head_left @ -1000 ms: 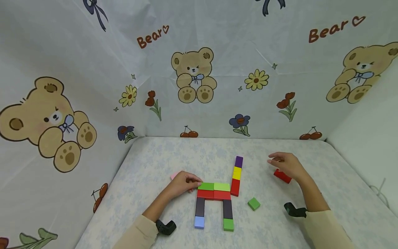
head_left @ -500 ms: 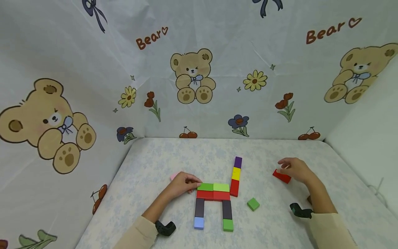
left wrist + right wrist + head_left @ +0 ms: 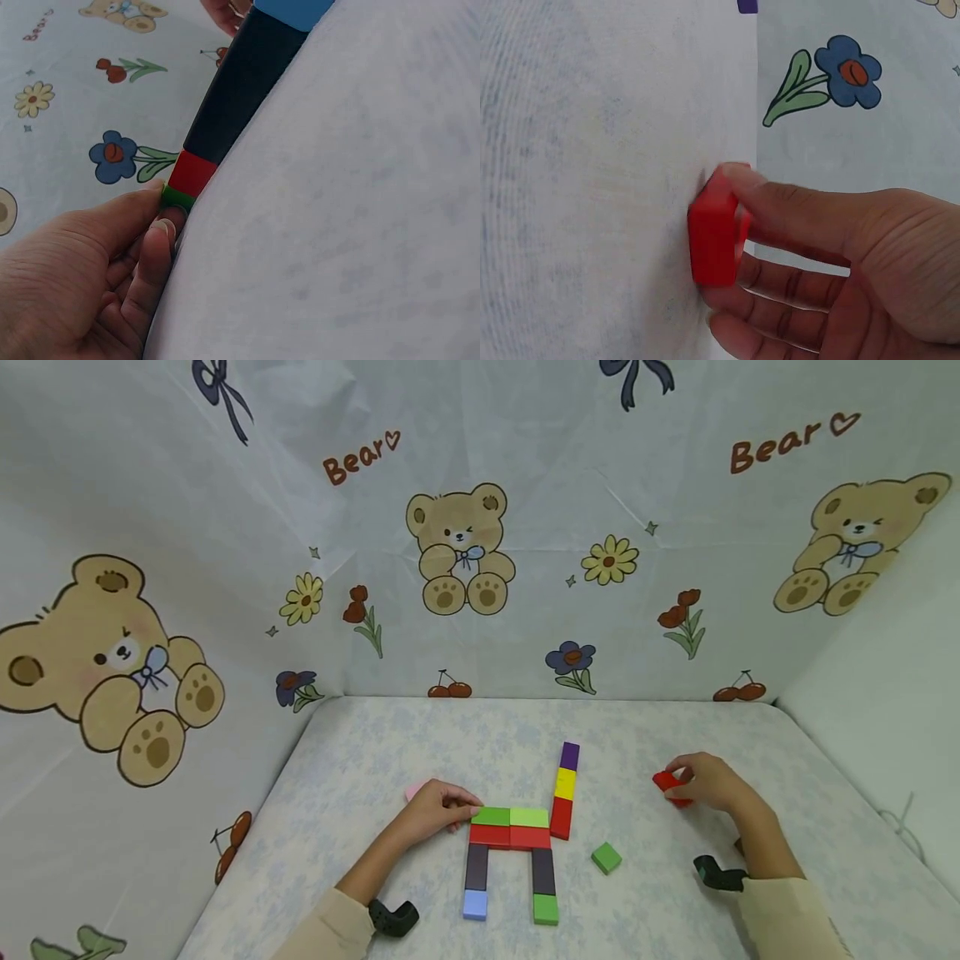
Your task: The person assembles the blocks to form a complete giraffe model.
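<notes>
Flat coloured blocks lie joined on the table in a four-legged figure. Two green blocks top two red blocks (image 3: 489,836); dark legs (image 3: 477,867) end in a blue block (image 3: 475,904) and a green one (image 3: 545,909). My left hand (image 3: 435,810) pinches the left end of the upper left green block (image 3: 492,816) between thumb and finger, as the left wrist view shows. Out at the right, my right hand (image 3: 708,783) grips a separate red block (image 3: 714,244), thumb on one end and fingers at the other; the fingers partly cover it in the head view.
A slanted column of purple (image 3: 570,755), yellow and red blocks rises at the figure's right end. A loose green block (image 3: 606,857) lies right of the figure. A pink piece (image 3: 412,790) is partly hidden behind the left hand. A bear-print sheet (image 3: 465,643) stands behind the table.
My right hand has moved down onto the red block and closed its fingers on it. The left hand has stayed at the green block. The head view has shifted slightly.
</notes>
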### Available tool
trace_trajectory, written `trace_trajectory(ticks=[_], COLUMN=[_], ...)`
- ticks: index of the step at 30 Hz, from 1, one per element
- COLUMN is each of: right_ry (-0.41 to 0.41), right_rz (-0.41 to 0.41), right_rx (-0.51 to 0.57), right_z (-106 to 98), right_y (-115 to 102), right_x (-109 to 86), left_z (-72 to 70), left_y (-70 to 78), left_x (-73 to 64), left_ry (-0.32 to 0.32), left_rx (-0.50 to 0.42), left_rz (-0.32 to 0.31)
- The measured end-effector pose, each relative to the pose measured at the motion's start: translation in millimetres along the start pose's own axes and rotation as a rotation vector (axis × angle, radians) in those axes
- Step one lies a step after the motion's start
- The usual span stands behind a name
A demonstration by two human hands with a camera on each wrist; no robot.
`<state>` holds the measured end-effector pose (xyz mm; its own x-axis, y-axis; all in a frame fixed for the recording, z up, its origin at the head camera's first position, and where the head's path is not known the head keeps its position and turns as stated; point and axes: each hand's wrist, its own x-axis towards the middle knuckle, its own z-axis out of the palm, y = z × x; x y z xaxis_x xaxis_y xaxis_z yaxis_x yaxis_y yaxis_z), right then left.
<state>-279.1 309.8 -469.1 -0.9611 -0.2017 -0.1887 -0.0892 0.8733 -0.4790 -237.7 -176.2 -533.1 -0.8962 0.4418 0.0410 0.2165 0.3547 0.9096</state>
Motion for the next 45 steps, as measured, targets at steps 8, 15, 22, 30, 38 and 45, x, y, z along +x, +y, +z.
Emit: trace_trajectory(ticks=[8, 15, 22, 30, 38, 45], right_ry=[0.011, -0.096, -0.107, -0.012, 0.097, 0.15], right_rz=[0.051, 0.048, -0.007, -0.07, -0.073, -0.143], right_rx=[0.087, 0.157, 0.179, 0.165, 0.16, 0.162], right_z=[9.3, 5.4, 7.2, 14.6, 15.2, 21.8], right_y=[-13.8, -14.8, -10.2, -2.1, -16.9, -36.4], right_x=[3.1, -2.0, 0.3, -0.5, 3.2, 8.6], left_z=[-0.7, -0.5, -0.9, 2.6, 4.3, 1.2], left_y=[-1.8, -3.0, -2.9, -4.5, -3.3, -1.3], left_x=[-2.5, -3.5, -4.9, -2.9, 3.0, 0.1], left_ry=[0.006, 0.007, 0.009, 0.0, 0.012, 0.002], left_rx=[0.004, 0.003, 0.003, 0.021, 0.009, 0.006], left_rz=[-0.008, -0.006, -0.006, -0.005, 0.003, 0.003])
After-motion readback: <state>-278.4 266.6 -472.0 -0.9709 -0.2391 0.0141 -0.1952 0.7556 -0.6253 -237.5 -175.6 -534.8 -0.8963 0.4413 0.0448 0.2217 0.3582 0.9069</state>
